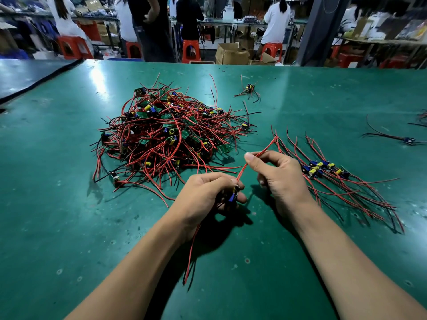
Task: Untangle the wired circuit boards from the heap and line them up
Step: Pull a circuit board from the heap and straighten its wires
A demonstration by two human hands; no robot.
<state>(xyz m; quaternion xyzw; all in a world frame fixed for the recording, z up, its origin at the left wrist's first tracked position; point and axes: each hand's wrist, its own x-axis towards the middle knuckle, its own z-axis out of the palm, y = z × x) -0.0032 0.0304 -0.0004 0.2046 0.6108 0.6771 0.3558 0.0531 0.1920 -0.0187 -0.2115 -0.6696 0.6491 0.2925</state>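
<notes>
A tangled heap (pixel 166 132) of small green circuit boards with red and black wires lies on the green table, left of centre. My left hand (pixel 208 195) grips one small board (pixel 234 194) near the table's middle; red wires trail down from it toward me. My right hand (pixel 277 176) pinches that board's upper red wires (pixel 258 155) between thumb and forefinger, pulled straight up and to the right. To the right lies a row of several boards (pixel 323 169) side by side, their wires fanned out toward the lower right.
A single wired board (pixel 249 88) lies beyond the heap, another (pixel 409 140) near the right edge. A dark mat (pixel 27 75) covers the far left table. Past the table's far edge, people sit on red stools beside cardboard boxes.
</notes>
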